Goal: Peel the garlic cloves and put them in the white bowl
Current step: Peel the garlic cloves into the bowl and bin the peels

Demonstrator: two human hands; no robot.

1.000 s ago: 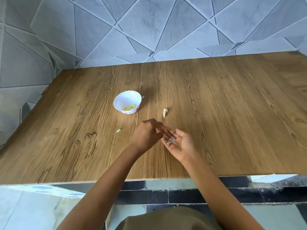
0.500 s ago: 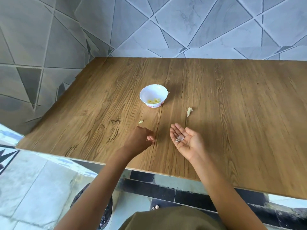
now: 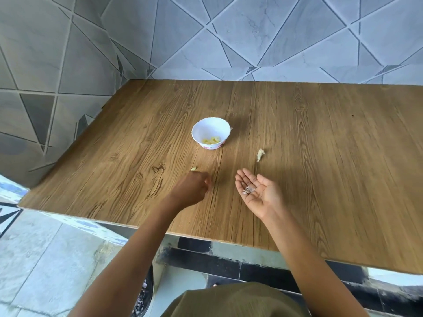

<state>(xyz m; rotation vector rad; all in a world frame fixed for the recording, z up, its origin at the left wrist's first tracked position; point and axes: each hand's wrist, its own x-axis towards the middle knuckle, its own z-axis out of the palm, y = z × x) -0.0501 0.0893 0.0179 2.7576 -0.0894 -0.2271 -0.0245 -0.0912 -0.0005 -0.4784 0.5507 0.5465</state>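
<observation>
The white bowl (image 3: 196, 128) stands mid-table with several peeled yellow garlic cloves (image 3: 211, 140) inside. A small pale garlic piece (image 3: 193, 169) lies on the wood just beyond the knuckles of my left hand (image 3: 192, 189). That hand hovers knuckles up with its fingers curled under, and nothing shows in it. My right hand (image 3: 263, 197) is held palm up with straight fingers, and a few papery garlic skins (image 3: 249, 189) lie on the palm. Another whitish garlic piece (image 3: 260, 154) rests on the table beyond the right hand, to the right of the bowl.
The wooden table (image 3: 320, 156) meets grey tiled walls at the back and left. Its near edge runs across below my forearms. A dark bin (image 3: 144, 294) sits on the floor under that edge. A tiny scrap (image 3: 231, 128) lies beside the bowl.
My left hand has pulled away from the right palm and moved left toward the small garlic piece. The right hand has stayed palm up with the skins. The camera view has shifted.
</observation>
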